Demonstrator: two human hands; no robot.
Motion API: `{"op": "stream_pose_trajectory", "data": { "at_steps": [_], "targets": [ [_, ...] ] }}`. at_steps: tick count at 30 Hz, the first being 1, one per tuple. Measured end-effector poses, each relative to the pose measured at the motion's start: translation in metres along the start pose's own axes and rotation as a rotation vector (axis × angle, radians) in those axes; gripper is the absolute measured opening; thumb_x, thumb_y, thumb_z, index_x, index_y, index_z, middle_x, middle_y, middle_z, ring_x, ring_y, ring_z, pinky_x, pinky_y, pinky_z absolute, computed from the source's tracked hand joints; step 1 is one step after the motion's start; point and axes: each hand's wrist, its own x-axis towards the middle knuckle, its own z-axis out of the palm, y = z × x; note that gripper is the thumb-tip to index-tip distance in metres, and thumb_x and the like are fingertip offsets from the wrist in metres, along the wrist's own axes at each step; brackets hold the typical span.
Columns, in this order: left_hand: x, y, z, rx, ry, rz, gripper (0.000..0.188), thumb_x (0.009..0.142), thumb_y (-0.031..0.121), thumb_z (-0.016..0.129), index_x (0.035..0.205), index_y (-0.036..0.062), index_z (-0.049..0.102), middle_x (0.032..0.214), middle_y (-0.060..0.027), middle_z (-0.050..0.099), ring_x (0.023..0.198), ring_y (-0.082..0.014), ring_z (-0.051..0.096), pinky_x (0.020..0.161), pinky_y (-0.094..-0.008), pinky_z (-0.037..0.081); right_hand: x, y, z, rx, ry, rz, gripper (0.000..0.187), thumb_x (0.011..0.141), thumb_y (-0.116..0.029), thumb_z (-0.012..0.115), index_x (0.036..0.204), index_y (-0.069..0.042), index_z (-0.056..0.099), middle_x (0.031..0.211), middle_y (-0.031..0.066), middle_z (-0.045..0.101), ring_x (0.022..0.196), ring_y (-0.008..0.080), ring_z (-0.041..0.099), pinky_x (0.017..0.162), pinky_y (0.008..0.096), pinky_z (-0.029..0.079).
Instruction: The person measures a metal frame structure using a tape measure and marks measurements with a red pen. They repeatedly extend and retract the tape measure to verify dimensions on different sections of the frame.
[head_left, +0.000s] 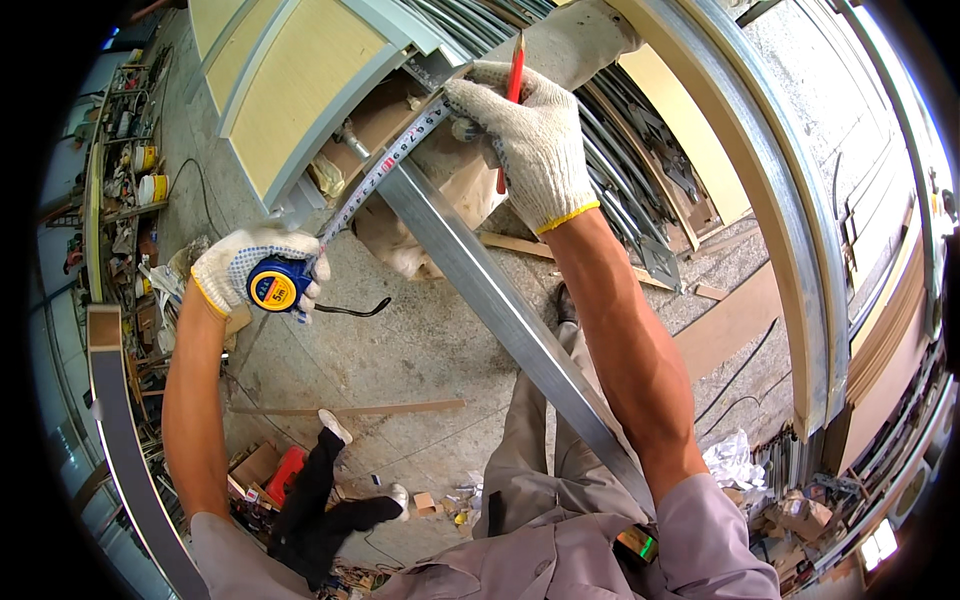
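Observation:
My left hand [232, 262], in a white knit glove with blue dots, is closed around a blue tape measure [277, 288] with a yellow and orange label. A black wrist strap dangles from it. The white blade [385, 165] stretches up and right, crossing the far end of a square metal tube [500, 310] that slants back toward my body. At the blade's other end my gloved right hand [548, 140] is closed, with a red pencil [516, 72] between its fingers. The fingertips are next to the blade; whether they pinch its tip is hidden.
Pale yellow panels in grey frames [305, 90] stand at the far left. Long metal rods [610, 140] lie behind my right hand. Curved metal-faced beams [790, 190] rise at the right. A person in black trousers [315, 500] is at lower left, near a strip of wood [400, 408] on the floor.

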Motion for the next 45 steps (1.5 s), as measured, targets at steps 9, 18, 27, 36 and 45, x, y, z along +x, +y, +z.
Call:
{"op": "stream_pose_trajectory", "data": {
  "at_steps": [9, 18, 27, 36, 45],
  "targets": [
    [0.001, -0.002, 0.0, -0.015, -0.003, 0.037, 0.037, 0.101, 0.03, 0.058, 0.095, -0.0043, 0.071, 0.083, -0.0163, 0.07, 0.071, -0.0299, 0.072, 0.072, -0.0504, 0.063, 0.004, 0.005, -0.006, 0.076, -0.072, 0.016, 0.03, 0.09, -0.021, 0.081, 0.109, 0.0, 0.075, 0.076, 0.0032, 0.071, 0.061, 0.0046, 0.063, 0.053, 0.0182, 0.05],
    [0.006, 0.0, -0.005, -0.024, -0.05, 0.025, 0.038, 0.1, 0.031, 0.061, 0.095, -0.0048, 0.071, 0.082, -0.016, 0.071, 0.071, -0.0293, 0.072, 0.068, -0.0471, 0.063, 0.002, 0.011, -0.008, 0.115, -0.083, 0.008, 0.036, 0.091, -0.024, 0.082, 0.116, 0.001, 0.073, 0.08, 0.003, 0.072, 0.065, 0.0053, 0.066, 0.057, 0.018, 0.052],
    [0.001, -0.001, -0.002, 0.051, 0.026, 0.1, 0.038, 0.099, 0.032, 0.064, 0.097, -0.0056, 0.07, 0.083, -0.016, 0.069, 0.074, -0.0312, 0.071, 0.07, -0.0444, 0.061, 0.001, 0.015, -0.005, 0.116, -0.033, 0.044, 0.037, 0.09, -0.021, 0.082, 0.117, 0.002, 0.072, 0.083, 0.0034, 0.073, 0.066, 0.0056, 0.066, 0.055, 0.0182, 0.05],
    [0.006, -0.008, -0.006, 0.037, 0.08, 0.117, 0.045, 0.099, 0.038, 0.062, 0.101, -0.0067, 0.068, 0.089, -0.0173, 0.069, 0.078, -0.0339, 0.07, 0.078, -0.0482, 0.059, -0.006, 0.012, 0.008, 0.137, 0.083, -0.018, 0.058, 0.085, -0.02, 0.086, 0.132, 0.004, 0.061, 0.095, 0.0115, 0.076, 0.072, 0.0111, 0.072, 0.056, 0.0215, 0.054],
    [0.011, -0.004, -0.019, -0.003, -0.081, 0.071, 0.059, 0.098, 0.051, 0.06, 0.105, -0.0077, 0.067, 0.093, -0.0196, 0.069, 0.082, -0.0343, 0.071, 0.08, -0.0545, 0.06, -0.01, 0.015, 0.008, 0.154, 0.097, 0.02, 0.045, 0.087, -0.018, 0.083, 0.12, 0.007, 0.067, 0.092, 0.0123, 0.076, 0.071, 0.011, 0.071, 0.061, 0.0232, 0.056]
  ]
}}
